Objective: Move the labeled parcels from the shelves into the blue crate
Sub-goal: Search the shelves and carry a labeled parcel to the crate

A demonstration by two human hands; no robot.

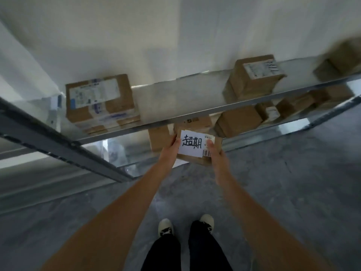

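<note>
Gripped between both hands below the shelf, one parcel is taken; others remain, crate unseen.

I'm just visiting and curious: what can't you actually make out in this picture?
- Blue crate: nowhere in the head view.
- Boxes at far right: blurred, cut by the edge.
- Lower-shelf boxes: partly hidden by the upper shelf.
- Held parcel: sides covered by left hand and right hand.

white label on held parcel | handwritten "超期"
</note>
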